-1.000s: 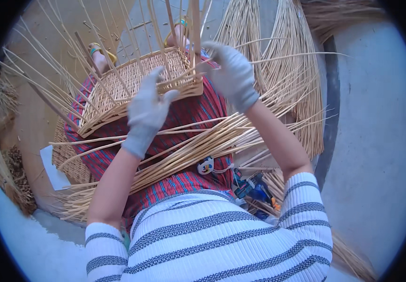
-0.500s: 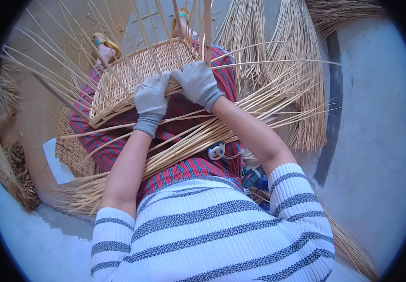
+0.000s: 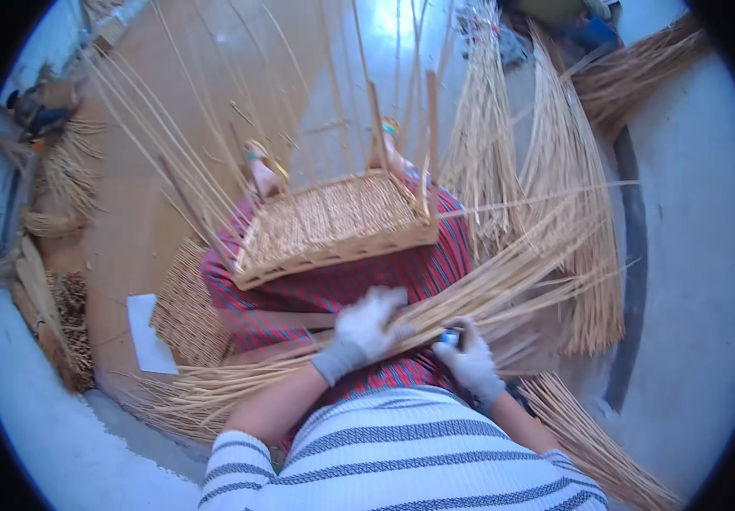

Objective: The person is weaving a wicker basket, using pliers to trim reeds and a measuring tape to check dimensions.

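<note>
A woven rectangular basket with long upright rods rests on the red striped cloth over my knees. A bundle of pale rods lies diagonally across my lap. My gloved left hand, blurred, is over the bundle below the basket, its fingers spread loosely. My gloved right hand, at the bundle's lower edge, closes round a small white-and-blue tape measure, partly hidden by the fingers.
Two long bundles of pale rods lie at my right, a darker bundle behind them. A woven mat and white sheet are at the left. My sandalled feet show beyond the basket.
Both hands have left the basket's near rim and come down to my lap, the right now on the tape measure. The view has tilted, showing more floor ahead.
</note>
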Available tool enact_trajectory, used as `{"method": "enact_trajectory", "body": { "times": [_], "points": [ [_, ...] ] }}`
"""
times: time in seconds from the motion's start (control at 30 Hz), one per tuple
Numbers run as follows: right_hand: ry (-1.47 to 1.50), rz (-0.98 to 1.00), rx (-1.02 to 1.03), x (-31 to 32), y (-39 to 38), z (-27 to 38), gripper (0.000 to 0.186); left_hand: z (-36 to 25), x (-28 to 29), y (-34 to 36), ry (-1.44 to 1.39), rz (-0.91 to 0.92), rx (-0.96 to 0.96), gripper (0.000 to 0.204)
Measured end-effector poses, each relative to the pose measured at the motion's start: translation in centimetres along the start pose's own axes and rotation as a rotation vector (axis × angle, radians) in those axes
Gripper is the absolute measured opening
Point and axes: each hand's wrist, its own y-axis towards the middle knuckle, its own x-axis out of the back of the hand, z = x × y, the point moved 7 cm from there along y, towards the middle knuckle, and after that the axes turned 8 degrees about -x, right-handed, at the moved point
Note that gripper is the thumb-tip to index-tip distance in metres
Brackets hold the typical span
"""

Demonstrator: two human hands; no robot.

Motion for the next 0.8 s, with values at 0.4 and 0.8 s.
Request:
{"method": "enact_trajectory", "body": {
  "times": [0.4, 0.8],
  "points": [
    [-0.25, 0.14, 0.873, -6.9, 3.6, 20.3, 0.057, 1.0, 6.6, -1.3, -1.109, -0.437, -0.109, 0.018],
    [-0.335, -0.43, 0.685, 0.5, 16.5, 33.8, 0.017, 14.1, 32.2, -11.8, -0.665, -1.319, -0.095, 0.021]
  ]
}}
